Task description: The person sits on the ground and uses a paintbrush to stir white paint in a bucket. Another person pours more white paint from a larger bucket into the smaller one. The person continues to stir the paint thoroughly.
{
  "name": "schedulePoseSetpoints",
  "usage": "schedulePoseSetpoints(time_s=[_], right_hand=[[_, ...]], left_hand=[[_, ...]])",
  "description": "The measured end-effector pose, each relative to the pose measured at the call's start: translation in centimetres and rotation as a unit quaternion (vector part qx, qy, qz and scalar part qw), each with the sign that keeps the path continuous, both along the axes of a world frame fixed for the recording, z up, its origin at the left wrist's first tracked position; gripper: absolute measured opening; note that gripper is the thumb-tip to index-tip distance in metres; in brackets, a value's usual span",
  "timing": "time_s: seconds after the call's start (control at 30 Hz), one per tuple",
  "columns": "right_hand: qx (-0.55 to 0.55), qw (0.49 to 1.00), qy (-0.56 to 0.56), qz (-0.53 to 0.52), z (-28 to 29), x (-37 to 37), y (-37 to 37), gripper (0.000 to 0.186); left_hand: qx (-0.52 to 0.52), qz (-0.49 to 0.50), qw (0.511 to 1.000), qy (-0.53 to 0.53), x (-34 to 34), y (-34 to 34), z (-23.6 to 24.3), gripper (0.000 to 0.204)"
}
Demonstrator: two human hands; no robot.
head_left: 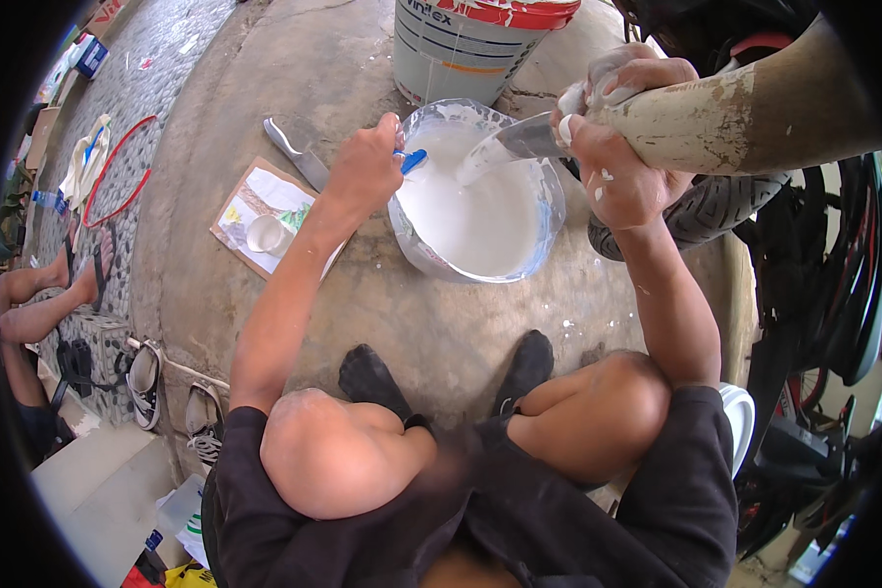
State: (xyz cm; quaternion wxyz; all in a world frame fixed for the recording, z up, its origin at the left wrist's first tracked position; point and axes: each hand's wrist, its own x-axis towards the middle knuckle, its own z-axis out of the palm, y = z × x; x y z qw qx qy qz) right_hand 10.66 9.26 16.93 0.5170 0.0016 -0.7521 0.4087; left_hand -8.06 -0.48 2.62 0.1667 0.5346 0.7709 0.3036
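Position of the basin: on the concrete floor, directly ahead of your socked feet and between your knees' reach, presumably so that both hands meet over it without stretching. It contains white liquid.

Left hand: your fingers are curled around a small blue tool at the basin's near-left rim. Its working end is too small to identify. Holding it there likely lets any drip fall inside.

Right hand: your fingers are wrapped around a thick, worn pole, close to its lower end – a low hold that probably gives better control of the tip. The pole slants down from the right; its white-coated tip meets the liquid. White smears mark your knuckles.

The bucket stands just beyond the basin, apparently for short reach. The knife and a picture-covered board bearing a small cup lie to the left – seemingly aside, yet within reach.
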Motion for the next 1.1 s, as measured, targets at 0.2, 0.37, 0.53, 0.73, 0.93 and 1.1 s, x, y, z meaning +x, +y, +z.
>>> schedulePoseSetpoints(time_s=[0.2,0.37,0.53,0.73,0.93,1.1], right_hand=[[-0.094,0.990,-0.039,0.102,1.7,0.9,-0.4,0.019],[-0.022,0.999,0.002,0.039,1.4,0.5,0.6,0.015],[0.075,0.997,0.022,0.008,0.1,-0.5,0.4,0.030],[-0.155,0.979,-0.069,0.112,2.4,1.3,-1.2,0.030],[-0.099,0.994,-0.044,0.021,4.7,5.2,-0.7,0.028],[-0.062,0.995,-0.071,-0.025,4.4,6.2,-0.8,0.032]], left_hand=[[-0.007,0.013,1.000,0.023,-0.4,-0.4,-0.1,0.023],[-0.006,0.005,0.999,0.036,-0.1,0.1,0.0,0.022],[0.000,0.005,1.000,0.027,-0.1,0.0,0.3,0.021],[-0.004,0.008,0.999,0.040,-0.2,-0.1,0.1,0.020],[0.006,-0.094,0.990,0.102,0.3,1.1,-0.7,0.019],[-0.026,-0.218,0.968,0.119,1.4,3.6,-2.5,0.021]])
